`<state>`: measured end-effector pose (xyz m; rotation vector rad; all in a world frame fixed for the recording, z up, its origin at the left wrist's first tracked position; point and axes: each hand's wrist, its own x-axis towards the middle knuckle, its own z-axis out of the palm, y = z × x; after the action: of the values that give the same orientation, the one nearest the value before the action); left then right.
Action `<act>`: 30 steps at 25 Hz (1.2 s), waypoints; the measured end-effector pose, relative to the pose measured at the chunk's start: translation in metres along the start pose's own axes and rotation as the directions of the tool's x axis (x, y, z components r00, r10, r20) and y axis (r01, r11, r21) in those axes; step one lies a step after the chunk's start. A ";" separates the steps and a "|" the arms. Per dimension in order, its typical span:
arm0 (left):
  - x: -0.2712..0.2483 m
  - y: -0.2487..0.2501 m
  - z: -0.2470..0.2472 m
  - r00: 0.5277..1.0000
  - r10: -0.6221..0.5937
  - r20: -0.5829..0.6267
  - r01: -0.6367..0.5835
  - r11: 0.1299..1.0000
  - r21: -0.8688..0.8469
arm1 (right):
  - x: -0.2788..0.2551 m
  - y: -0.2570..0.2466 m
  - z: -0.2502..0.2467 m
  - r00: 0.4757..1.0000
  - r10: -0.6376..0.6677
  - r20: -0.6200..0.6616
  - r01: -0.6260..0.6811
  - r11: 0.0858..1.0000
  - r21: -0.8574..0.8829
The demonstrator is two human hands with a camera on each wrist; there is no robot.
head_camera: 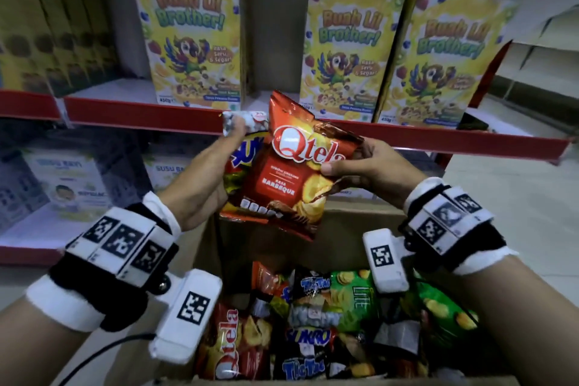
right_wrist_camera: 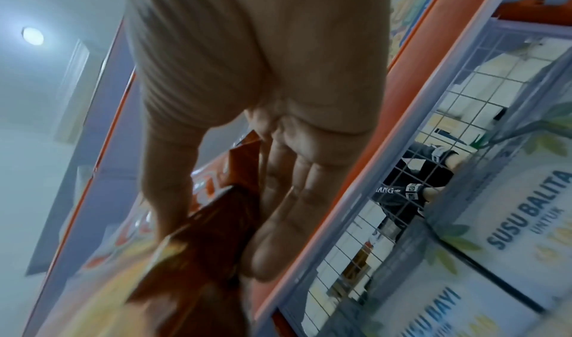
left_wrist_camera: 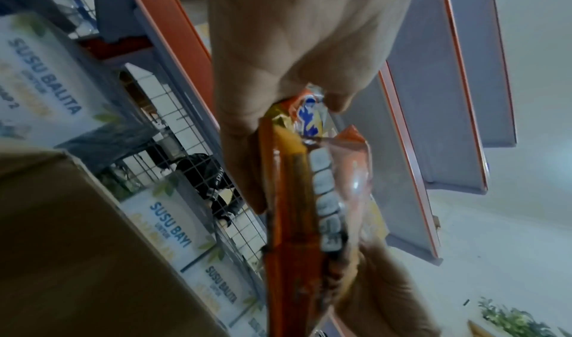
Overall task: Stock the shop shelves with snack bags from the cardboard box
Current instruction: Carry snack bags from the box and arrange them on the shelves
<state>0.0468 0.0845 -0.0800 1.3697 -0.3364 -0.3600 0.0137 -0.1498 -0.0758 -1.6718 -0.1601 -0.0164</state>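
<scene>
My right hand (head_camera: 338,166) pinches the right edge of a red Qtela barbeque bag (head_camera: 291,172), thumb on the front and fingers behind. In the right wrist view the thumb and fingers (right_wrist_camera: 278,220) clamp the same Qtela bag (right_wrist_camera: 210,239). My left hand (head_camera: 232,147) grips an orange Sukro bag (head_camera: 247,150) and a small white bag (head_camera: 247,121) behind the Qtela bag. The Sukro bag (left_wrist_camera: 288,195) shows edge-on in the left wrist view. All are held above the open cardboard box (head_camera: 238,247), which holds several snack bags (head_camera: 316,316).
Yellow cereal boxes (head_camera: 191,34) stand on the red-edged upper shelf (head_camera: 141,113), with a gap between them right behind the held bags. White milk boxes (head_camera: 69,185) fill the lower shelf at the left. An empty shelf unit (head_camera: 539,50) stands at the far right.
</scene>
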 end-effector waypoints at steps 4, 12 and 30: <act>0.002 -0.014 -0.009 0.999 0.051 -0.014 -0.045 0.966 0.255 | 0.003 0.023 0.006 0.990 0.138 0.032 -0.141 0.984 0.107; 0.010 -0.024 -0.049 0.989 0.045 -0.143 0.003 0.948 0.318 | -0.019 0.151 0.010 0.673 0.735 0.081 -0.285 0.359 -0.889; 0.010 -0.013 -0.026 0.944 0.251 -0.214 -0.259 0.966 -0.009 | -0.018 -0.019 -0.010 0.988 -0.087 -0.130 0.105 0.984 0.142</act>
<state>0.0663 0.1008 -0.0972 1.2959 -0.3242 -0.0044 -0.0058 -0.1596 -0.0577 -1.5089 -0.1451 -0.1763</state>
